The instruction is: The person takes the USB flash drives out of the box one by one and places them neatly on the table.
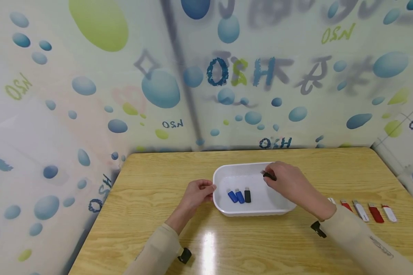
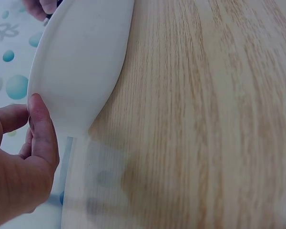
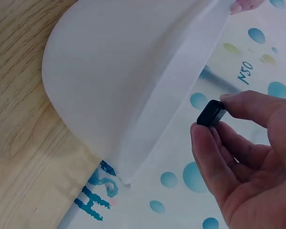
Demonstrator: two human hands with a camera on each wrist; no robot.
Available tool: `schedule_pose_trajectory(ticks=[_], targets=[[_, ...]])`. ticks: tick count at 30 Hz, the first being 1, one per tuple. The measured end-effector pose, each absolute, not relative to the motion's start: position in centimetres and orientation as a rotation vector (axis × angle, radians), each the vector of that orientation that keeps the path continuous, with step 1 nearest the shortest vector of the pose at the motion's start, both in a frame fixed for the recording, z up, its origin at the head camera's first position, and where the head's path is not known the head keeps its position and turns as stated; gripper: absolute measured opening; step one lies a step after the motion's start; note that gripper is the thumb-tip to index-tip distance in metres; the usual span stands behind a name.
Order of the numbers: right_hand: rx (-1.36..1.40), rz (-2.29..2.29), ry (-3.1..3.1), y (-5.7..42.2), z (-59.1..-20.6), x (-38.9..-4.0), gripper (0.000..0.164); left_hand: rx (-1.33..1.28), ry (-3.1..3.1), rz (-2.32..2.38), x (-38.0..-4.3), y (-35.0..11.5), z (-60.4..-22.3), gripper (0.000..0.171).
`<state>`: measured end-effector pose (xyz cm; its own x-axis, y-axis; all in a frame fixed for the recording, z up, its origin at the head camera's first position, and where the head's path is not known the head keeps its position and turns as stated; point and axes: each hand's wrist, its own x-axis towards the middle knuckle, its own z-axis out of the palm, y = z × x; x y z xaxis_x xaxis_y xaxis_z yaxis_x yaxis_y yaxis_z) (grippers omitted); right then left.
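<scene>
A white plastic tray (image 1: 227, 211) sits on the wooden table. My left hand (image 1: 197, 194) pinches its left rim between thumb and fingers, and the same grip shows in the left wrist view, where the left hand (image 2: 28, 157) is at the tray's edge. Over the right part of the tray, my right hand (image 1: 290, 181) holds a black USB stick (image 1: 269, 175) with its metal plug pointing left. The right wrist view has this black stick (image 3: 211, 113) pinched between thumb and fingertips. Inside the tray lie two blue USB sticks (image 1: 239, 196) and another black USB stick (image 1: 247, 196), side by side.
Right of the tray, partly behind my right forearm, several red and white USB sticks (image 1: 376, 213) lie in a row on the table (image 1: 151, 183). A patterned wall covering (image 1: 192, 126) stands behind the table's far edge. Each sleeve has a dark wrist device (image 1: 184, 255) strapped near it.
</scene>
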<state>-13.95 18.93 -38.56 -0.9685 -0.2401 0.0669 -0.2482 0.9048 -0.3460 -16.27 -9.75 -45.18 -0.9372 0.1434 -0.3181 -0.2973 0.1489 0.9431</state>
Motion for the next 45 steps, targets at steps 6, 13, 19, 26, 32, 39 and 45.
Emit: schedule_pose_trajectory(ticks=[6,13,19,26,32,39,45], targets=[[0.356,0.575,-3.034,20.0,-38.0,-13.1,0.014,-0.136,2.114,1.812,-16.3,-9.7,-45.2,0.031],[0.333,0.611,-2.987,21.3,-37.7,-12.1,0.017,-0.154,2.113,1.825,-16.3,-9.8,-45.1,0.035],[0.278,0.667,-2.982,22.3,-37.4,-11.4,0.019,-0.156,2.127,1.815,-16.3,-9.9,-45.1,0.033],[0.192,0.739,-2.990,23.3,-37.2,-10.8,0.023,-0.167,2.126,1.810,-16.2,-9.8,-45.0,0.031],[0.145,0.754,-2.990,23.8,-37.2,-10.3,0.026,-0.166,2.131,1.805,-16.2,-9.8,-45.0,0.031],[0.129,0.753,-2.943,25.0,-37.4,-9.4,0.031,-0.170,2.135,1.807,-16.2,-9.8,-45.1,0.031],[0.112,0.788,-2.930,26.2,-37.4,-8.7,0.034,-0.171,2.138,1.801,-16.2,-9.7,-45.0,0.031]])
